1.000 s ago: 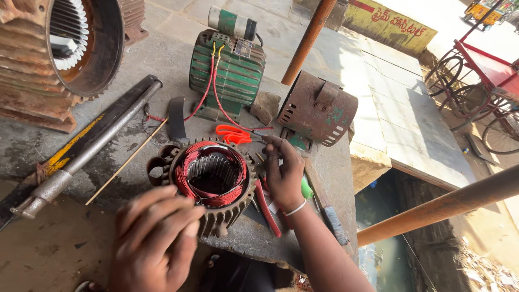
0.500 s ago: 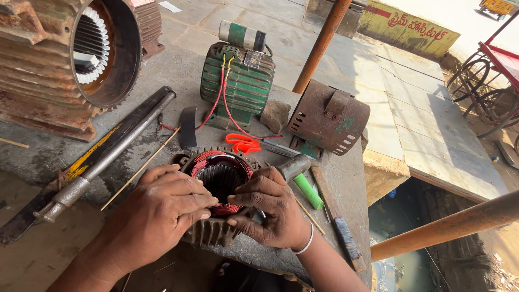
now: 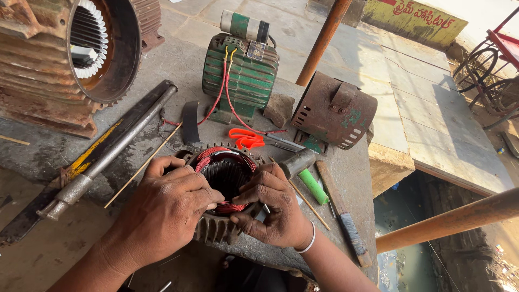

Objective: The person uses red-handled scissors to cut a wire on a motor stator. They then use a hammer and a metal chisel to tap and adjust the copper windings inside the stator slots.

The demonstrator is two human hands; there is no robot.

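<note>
Two hands: both low in the middle of the frame, pressed on one small motor shell.
Left hand (image 3: 165, 208): fingers bent and close together, lying over the left rim, thumb tip at the red wire, likely to keep the shell from turning.
Right hand (image 3: 273, 208): fingers curled, tips pinching the red wire at the near rim, likely to push it into place.
Motor shell (image 3: 219, 230): grey, ribbed, lying flat with its hole facing up, so easy to reach inside.
Red wire (image 3: 213, 157): wound in a ring round the top of the hole.
Bench (image 3: 48, 254): grey, dusty, under everything.
Green motor (image 3: 243, 75): upper middle, standing up, thin red leads running down from it toward the shell.
Rusty cover (image 3: 332, 113): right of the green motor, tipped on its side.
Big rusty motor (image 3: 48, 59): upper left, open end facing right.
Orange scissors (image 3: 246, 138): just above the shell, close enough to grab.
Hammer (image 3: 303, 167): green handle, just right of the shell, near the right hand.
Long metal bar (image 3: 108, 148): left, slanting from lower left up to the middle.
Thin stick (image 3: 143, 165): lying beside the bar, tip near the left hand.
</note>
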